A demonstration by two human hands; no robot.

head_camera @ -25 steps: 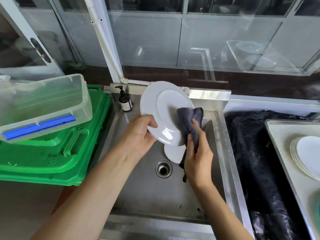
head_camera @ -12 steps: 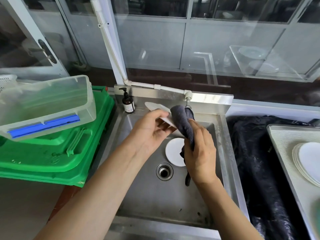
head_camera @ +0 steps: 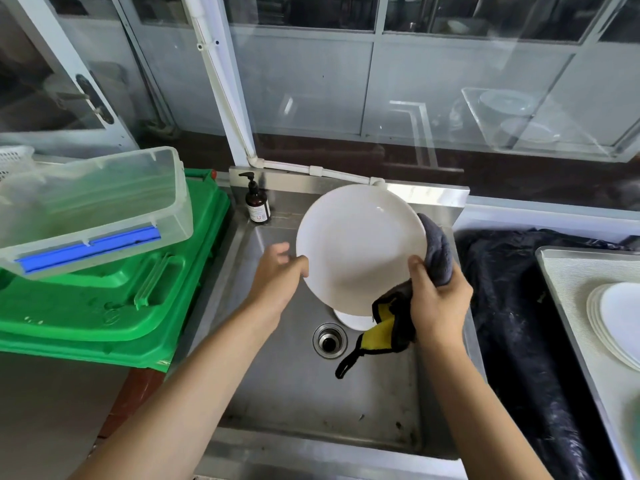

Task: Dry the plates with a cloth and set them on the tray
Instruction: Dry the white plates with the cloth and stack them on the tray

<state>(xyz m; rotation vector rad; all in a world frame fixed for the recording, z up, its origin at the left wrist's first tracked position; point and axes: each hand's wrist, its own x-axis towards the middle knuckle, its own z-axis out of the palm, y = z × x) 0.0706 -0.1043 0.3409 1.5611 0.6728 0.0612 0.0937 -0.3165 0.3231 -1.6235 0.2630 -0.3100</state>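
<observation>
1. Plate (head_camera: 358,245) is tilted up over the sink (head_camera: 287,382); your left hand (head_camera: 277,275) holds its left rim.
2. Your right hand (head_camera: 438,299) grips the grey cloth (head_camera: 438,252) against its right edge.
3. Dried plates (head_camera: 616,320) sit stacked on the tray (head_camera: 568,271) at right.

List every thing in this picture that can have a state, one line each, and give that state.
plate: held tilted over the sink, gripped at both edges
cloth: wrapped behind the plate's right edge, tail hanging
left hand: fingers grip the plate's left rim
right hand: grips cloth and plate
stacked plates: lying on the tray
tray: holds the stack
second plate: lying in the sink
</observation>
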